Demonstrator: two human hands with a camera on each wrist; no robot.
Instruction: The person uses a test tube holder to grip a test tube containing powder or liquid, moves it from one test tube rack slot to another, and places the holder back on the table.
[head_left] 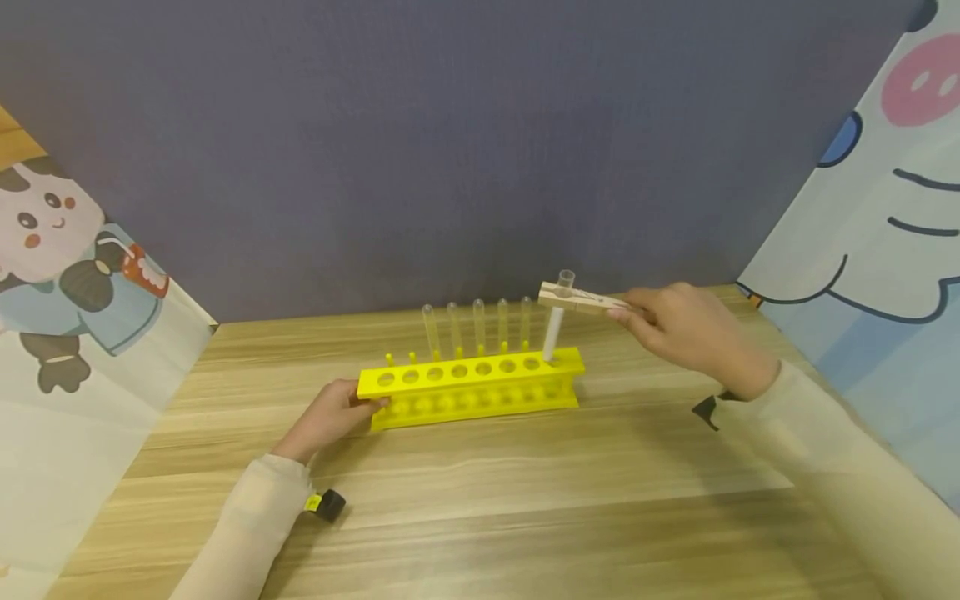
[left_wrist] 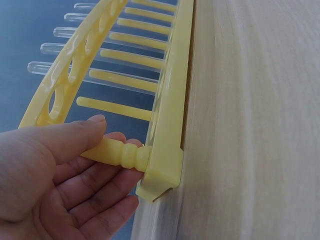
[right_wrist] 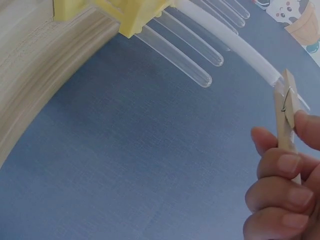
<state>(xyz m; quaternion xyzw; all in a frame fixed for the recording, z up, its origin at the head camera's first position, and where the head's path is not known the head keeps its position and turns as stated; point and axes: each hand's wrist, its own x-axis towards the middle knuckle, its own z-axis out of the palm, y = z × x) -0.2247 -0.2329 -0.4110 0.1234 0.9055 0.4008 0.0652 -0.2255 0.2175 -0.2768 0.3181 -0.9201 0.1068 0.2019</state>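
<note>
A yellow test tube rack (head_left: pixel 471 385) stands on the wooden table (head_left: pixel 525 500), with several clear tubes (head_left: pixel 478 325) upright in its back row. My left hand (head_left: pixel 330 414) grips the rack's left end; the left wrist view shows the thumb and fingers (left_wrist: pixel 80 137) round the turned end post (left_wrist: pixel 117 153). My right hand (head_left: pixel 678 329) pinches a wooden clamp (head_left: pixel 581 298) that grips a white-filled test tube (head_left: pixel 553 332), whose lower end sits in the rack's rightmost hole. From the right wrist camera the clamp (right_wrist: pixel 286 112) and that tube (right_wrist: pixel 235 42) are seen running toward the rack (right_wrist: pixel 125 15).
A dark blue-grey panel (head_left: pixel 465 142) closes the back of the table. Cartoon-printed sheets stand at the left (head_left: pixel 67 283) and right (head_left: pixel 885 183). Small black wrist camera mounts (head_left: pixel 327 504) sit at both sleeves.
</note>
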